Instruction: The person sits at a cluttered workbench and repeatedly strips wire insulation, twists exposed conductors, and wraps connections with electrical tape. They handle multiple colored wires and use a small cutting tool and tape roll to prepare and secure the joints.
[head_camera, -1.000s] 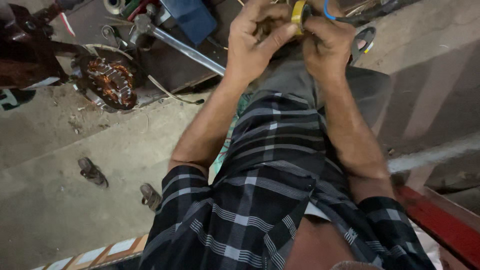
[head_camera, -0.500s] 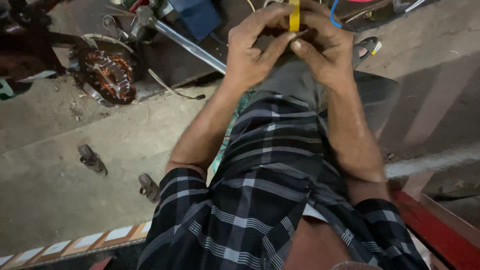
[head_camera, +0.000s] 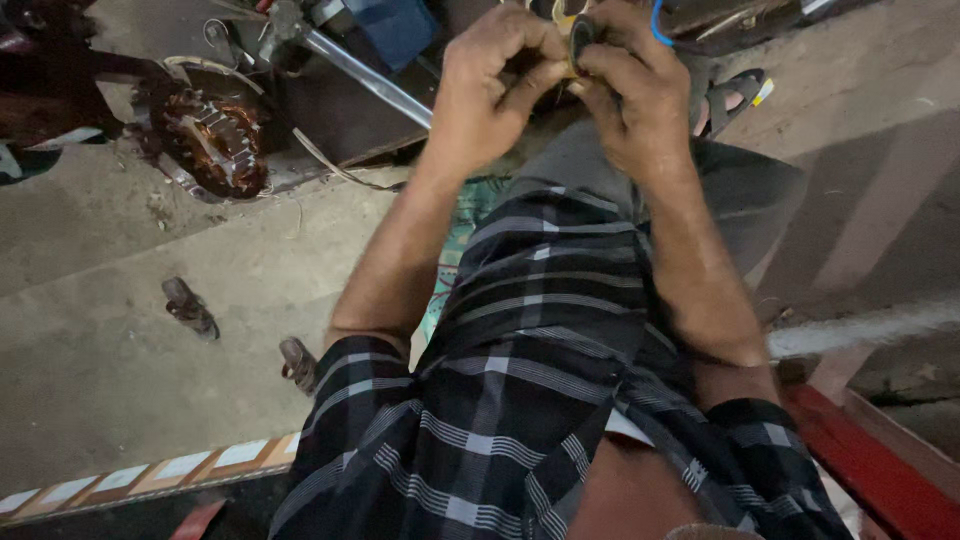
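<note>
At the upper left of the frame lies one motor stator (head_camera: 208, 135) with copper windings, and lower left two small dark pieces (head_camera: 190, 306) rest on the concrete floor (head_camera: 100, 370). At top centre the left hand (head_camera: 495, 85) and right hand (head_camera: 630, 95) are raised together, forearms bent upward, fingers of both pinched shut on one small dark round part (head_camera: 580, 38). One blue wire (head_camera: 655, 25) curls over the right hand, and one sandal (head_camera: 730, 95) sits just right of it.
</note>
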